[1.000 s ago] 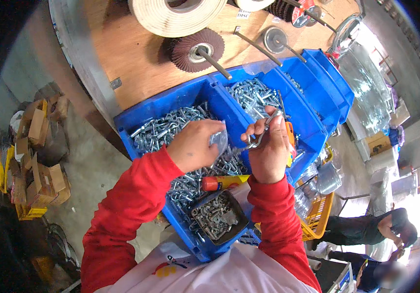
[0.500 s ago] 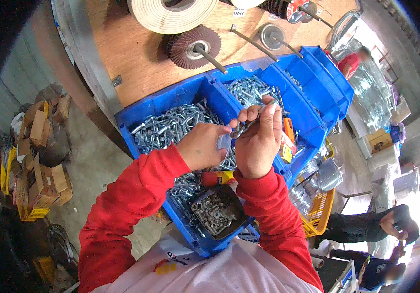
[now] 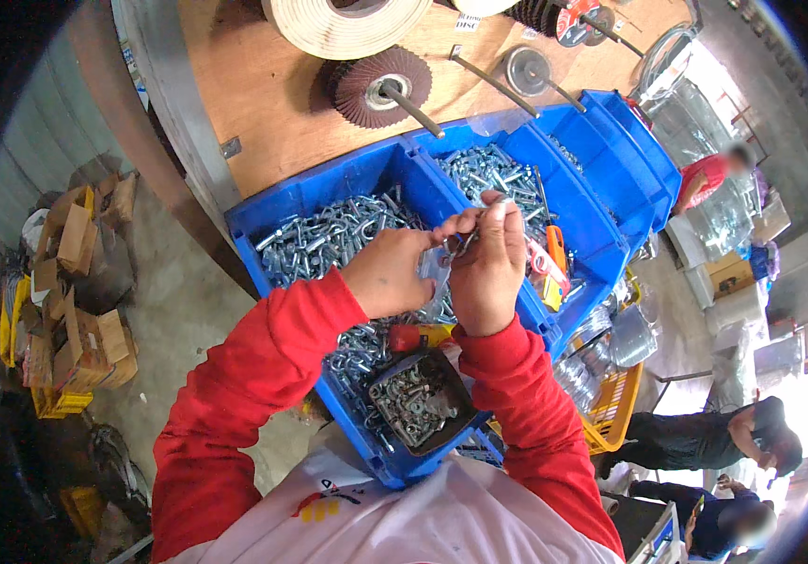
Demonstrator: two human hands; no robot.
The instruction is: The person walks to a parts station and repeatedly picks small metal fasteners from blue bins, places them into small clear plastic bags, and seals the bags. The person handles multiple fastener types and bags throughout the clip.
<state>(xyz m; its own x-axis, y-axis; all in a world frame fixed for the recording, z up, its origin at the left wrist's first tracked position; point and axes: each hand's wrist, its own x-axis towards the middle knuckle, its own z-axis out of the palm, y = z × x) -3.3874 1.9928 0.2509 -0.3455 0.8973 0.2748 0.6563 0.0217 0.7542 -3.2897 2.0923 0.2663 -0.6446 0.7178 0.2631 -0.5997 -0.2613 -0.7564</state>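
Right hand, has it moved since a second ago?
Yes, left: judged against the orange-handled tool, the right hand has shifted away from it, toward the left hand.

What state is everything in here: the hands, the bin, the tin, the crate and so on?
Left hand: closed on a clear plastic piece
Right hand: closed on a metal fastener
Nearest blue bin: open, holding loose bolts
Square tin: open, holding small hardware
Flap disc: on a rod
Yellow crate: open, loaded
Cardboard box: open
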